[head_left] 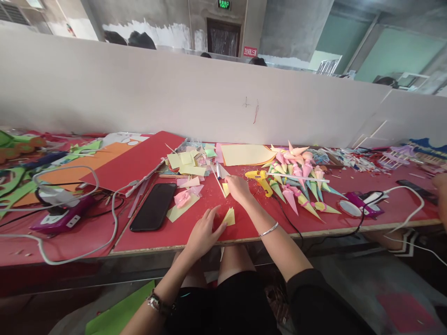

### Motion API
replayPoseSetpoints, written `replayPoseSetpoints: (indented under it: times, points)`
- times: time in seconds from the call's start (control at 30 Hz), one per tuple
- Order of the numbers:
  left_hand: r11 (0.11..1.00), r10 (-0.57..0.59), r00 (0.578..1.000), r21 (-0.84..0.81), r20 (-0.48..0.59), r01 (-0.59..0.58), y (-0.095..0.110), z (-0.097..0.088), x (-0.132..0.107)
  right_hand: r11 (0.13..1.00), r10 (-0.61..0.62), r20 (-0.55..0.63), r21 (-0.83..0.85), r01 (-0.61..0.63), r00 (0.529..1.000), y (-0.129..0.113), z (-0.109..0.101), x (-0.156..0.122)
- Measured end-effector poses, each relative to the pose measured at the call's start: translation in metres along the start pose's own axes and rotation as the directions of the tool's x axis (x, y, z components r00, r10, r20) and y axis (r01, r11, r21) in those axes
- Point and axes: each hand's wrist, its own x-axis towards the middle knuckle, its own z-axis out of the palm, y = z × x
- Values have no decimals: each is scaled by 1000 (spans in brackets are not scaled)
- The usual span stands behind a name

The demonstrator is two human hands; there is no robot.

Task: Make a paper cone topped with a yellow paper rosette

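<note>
My left hand point(204, 232) lies low over the red table near its front edge, fingers apart. Its thumb touches a small stack of yellow paper triangles point(229, 217). My right hand point(239, 190) is closed, fingertips down on a small yellow paper piece point(226, 190); the fingers partly hide it. Beside that piece lies a thin pale stick point(218, 181), with a pen point(218, 170) just behind. To the right of my right hand rests a yellow hot glue gun point(260, 179).
A pile of pastel foam cones point(296, 179) lies at right, near a purple power strip point(365, 204). On the left are a black phone point(153, 207), yellow paper scraps point(186, 160), a red sheet point(139, 160) and another purple power strip point(64, 216) with cables. A white partition point(195, 97) stands behind.
</note>
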Motion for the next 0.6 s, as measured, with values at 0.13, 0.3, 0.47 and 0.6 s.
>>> replayPoseSetpoints:
  times: [0.13,0.3,0.47,0.6]
  points:
    - [988,-23,997,-154,-74,12,-1,-8,5,1000,27,-65,11,-26,998,0,-13,-10]
    - [914,-76,995,-404,-66,43,7,-21,18,953,-35,-230,287,102,973,-13,-33,-36]
    - [733,27,1000,-681,3,-17,21,-29,22,744,-144,-215,620,249,966,-29,-33,-57]
    - [726,20,1000,-687,-23,-30,20,-32,22,591,-230,-128,769,243,965,-30,-35,-62]
